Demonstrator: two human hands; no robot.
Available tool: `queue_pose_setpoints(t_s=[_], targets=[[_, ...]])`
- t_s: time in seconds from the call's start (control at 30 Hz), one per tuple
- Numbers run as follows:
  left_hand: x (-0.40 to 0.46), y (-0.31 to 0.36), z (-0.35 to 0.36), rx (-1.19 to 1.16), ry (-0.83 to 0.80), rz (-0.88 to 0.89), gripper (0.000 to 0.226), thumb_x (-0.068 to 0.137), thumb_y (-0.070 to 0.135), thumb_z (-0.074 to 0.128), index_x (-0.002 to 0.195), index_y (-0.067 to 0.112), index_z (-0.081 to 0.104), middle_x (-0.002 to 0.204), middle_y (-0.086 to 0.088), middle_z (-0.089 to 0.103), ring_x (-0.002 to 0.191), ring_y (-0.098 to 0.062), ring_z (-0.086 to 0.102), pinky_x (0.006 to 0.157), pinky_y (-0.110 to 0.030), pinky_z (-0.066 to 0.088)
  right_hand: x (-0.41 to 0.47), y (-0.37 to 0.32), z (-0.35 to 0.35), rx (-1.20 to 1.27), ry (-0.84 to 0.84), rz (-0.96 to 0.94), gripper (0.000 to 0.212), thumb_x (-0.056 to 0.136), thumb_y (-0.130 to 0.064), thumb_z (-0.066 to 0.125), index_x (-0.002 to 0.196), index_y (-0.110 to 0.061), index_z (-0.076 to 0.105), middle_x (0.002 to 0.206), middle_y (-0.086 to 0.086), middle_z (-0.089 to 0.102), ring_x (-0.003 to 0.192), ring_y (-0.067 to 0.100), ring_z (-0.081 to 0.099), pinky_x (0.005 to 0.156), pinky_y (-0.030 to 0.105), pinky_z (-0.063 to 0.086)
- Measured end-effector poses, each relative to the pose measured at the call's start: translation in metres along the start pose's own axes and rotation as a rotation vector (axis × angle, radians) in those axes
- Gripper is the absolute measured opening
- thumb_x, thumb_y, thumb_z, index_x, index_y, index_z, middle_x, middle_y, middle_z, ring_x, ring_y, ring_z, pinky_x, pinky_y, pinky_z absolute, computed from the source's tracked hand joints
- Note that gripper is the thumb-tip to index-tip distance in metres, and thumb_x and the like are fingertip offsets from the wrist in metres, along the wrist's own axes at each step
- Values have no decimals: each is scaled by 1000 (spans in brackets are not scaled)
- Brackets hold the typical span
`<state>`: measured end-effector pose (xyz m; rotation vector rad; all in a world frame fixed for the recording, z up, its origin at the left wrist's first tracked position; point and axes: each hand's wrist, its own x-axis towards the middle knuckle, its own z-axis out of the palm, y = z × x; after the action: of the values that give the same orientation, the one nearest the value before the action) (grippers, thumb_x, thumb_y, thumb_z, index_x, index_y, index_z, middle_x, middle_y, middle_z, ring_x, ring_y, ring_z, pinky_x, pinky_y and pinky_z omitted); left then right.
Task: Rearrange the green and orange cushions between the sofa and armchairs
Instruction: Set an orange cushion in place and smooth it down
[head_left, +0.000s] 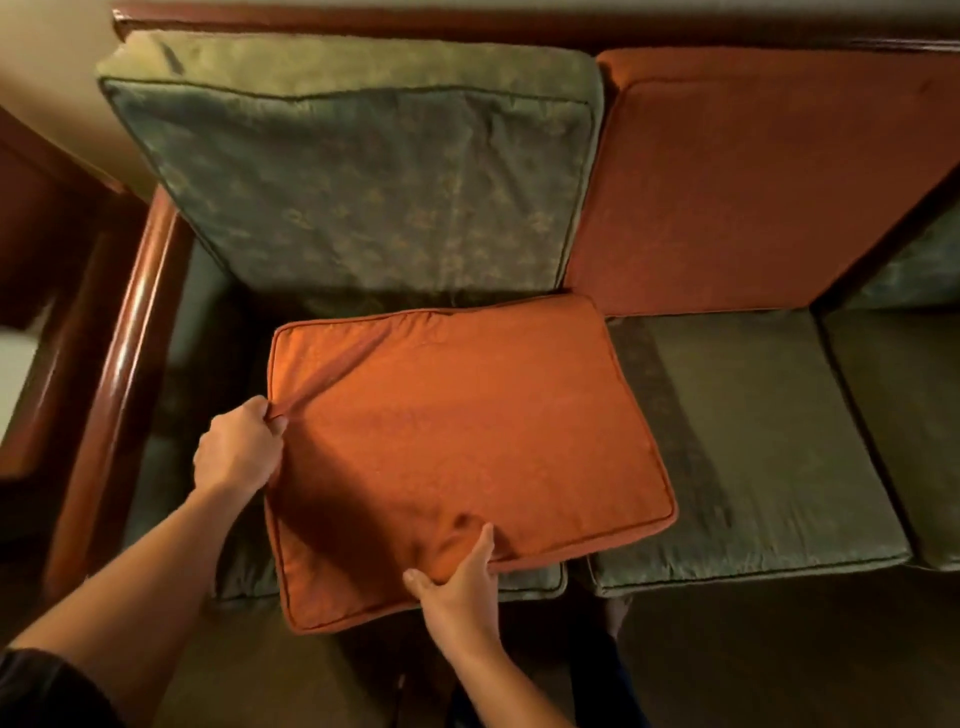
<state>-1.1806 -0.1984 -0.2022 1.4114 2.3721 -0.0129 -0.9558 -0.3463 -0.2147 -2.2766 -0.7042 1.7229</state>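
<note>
Head view shows the loose orange cushion (457, 447) lying flat on the left seat of the sofa (753, 441), its near corner hanging over the front edge. Left hand (236, 449) has its grip pinched on the cushion's left edge; right hand (460, 582) is clamped on the near edge. Its long axis runs left to right, tilted. Green back cushion (363, 197) stands close behind, a wooden armrest (124, 364) at left; open room is toward the person.

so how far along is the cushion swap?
Done, apparently: a green back cushion and an orange back cushion stand against the sofa back. In hand: left hand and right hand grip a loose orange cushion over the leftmost seat. Left: placing it; armchairs aren't clearly visible.
</note>
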Motion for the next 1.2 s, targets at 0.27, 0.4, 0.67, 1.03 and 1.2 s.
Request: queue_pose_setpoints(t_s=[0.27,0.4,0.67,1.03,1.2], targets=[[6,-50,26,-84,-79,-131,16,93,24,52,103,12,58,104,-24,63,97,-46,58,82,-45,47,8,-8,3,-303,-347,-4,118,85,-53,68,152,-23,-25,163,6,19,145,28,29,112,36,29],[-7,-29,39,-108,-180,-167,40,92,32,52,122,5,48,125,-29,52,112,-49,52,93,-49,44,22,-12,-20,-423,-303,-98,97,85,-57,63,157,-18,10,158,8,30,142,27,34,114,40,31],[-45,61,41,-332,-185,-1,46,92,28,51,135,12,43,128,-24,50,116,-42,51,98,-45,42,48,-64,-105,-462,-83,-230,51,90,-52,58,133,-26,49,109,1,67,100,21,65,88,34,50],[-148,93,8,-630,-45,-156,37,99,26,47,134,14,47,133,-10,53,119,-26,52,88,-30,37,16,-109,-136,-590,-186,-458,45,90,-46,61,129,-23,55,115,5,67,100,23,67,90,37,52],[-205,64,-9,-717,55,-256,33,97,22,49,128,11,52,132,-10,56,120,-25,52,87,-25,33,-27,-116,-109,-620,-291,-527,44,91,-44,62,129,-24,54,112,4,65,99,23,66,93,44,52]])
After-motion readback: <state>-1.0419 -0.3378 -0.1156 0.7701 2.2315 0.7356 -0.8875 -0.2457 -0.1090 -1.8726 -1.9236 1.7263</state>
